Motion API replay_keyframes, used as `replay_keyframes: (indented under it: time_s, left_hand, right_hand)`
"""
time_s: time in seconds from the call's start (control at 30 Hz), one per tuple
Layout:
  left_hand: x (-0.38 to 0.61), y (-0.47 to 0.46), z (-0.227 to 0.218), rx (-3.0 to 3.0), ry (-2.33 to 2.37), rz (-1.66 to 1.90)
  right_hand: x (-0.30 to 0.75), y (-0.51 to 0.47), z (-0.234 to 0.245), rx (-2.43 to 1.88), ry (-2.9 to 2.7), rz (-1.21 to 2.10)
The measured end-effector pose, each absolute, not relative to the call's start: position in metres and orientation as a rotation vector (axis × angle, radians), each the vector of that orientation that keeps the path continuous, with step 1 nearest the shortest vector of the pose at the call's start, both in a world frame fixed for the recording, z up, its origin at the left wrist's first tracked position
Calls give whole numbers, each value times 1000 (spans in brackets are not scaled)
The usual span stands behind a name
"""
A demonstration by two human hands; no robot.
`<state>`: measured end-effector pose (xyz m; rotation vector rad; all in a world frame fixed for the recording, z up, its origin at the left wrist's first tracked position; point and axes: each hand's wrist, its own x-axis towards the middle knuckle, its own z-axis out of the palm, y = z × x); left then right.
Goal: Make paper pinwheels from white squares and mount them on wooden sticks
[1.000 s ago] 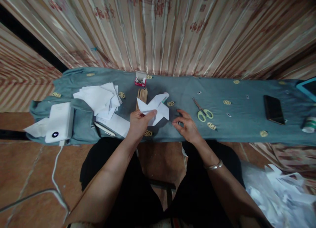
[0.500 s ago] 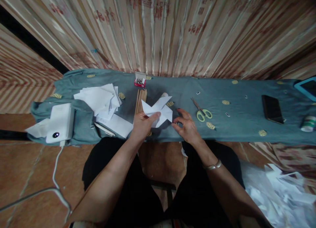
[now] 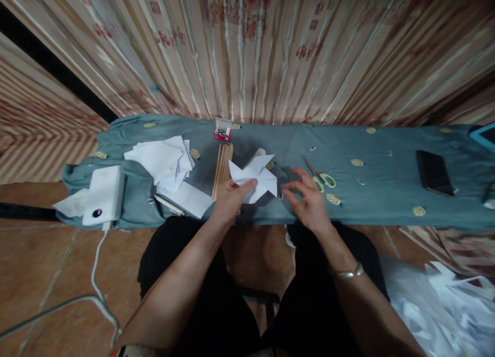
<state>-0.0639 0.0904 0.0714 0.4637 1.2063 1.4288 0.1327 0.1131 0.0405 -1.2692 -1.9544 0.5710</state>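
My left hand (image 3: 228,200) is closed on a white folded paper pinwheel (image 3: 263,184), with the thumb pressed on its face near the middle. Its pointed blades spread out above the cloth. Just right of the pinwheel, my right hand (image 3: 307,200) has its fingers curved and apart, and nothing shows between them. Green-handled scissors (image 3: 328,180) lie behind that hand. Several thin wooden sticks (image 3: 223,164) rest side by side beyond my left hand. A small red box (image 3: 222,132) stands open behind them with small metal pieces inside.
A stack of white paper (image 3: 160,158) and a pen (image 3: 169,204) lie left on the green cloth (image 3: 386,187). A white device (image 3: 103,194) with a cable sits at the left end. A black phone (image 3: 433,172) lies right. A bag of paper scraps (image 3: 444,305) stands below, at right.
My right hand has drawn back slightly from the pinwheel, toward the scissors. The left hand keeps its hold on the pinwheel. The whole view has shifted a little.
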Motion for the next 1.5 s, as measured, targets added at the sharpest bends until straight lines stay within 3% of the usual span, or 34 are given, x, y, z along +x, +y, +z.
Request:
replay_keyframes:
  time_s: [0.27, 1.5]
  left_hand:
    - [-54, 86, 63, 616, 1191, 1317]
    - [-50, 83, 56, 794, 1246, 1265]
  right_hand:
    - [112, 101, 71, -1060, -1698, 960]
    - [115, 101, 69, -1105, -1843, 808]
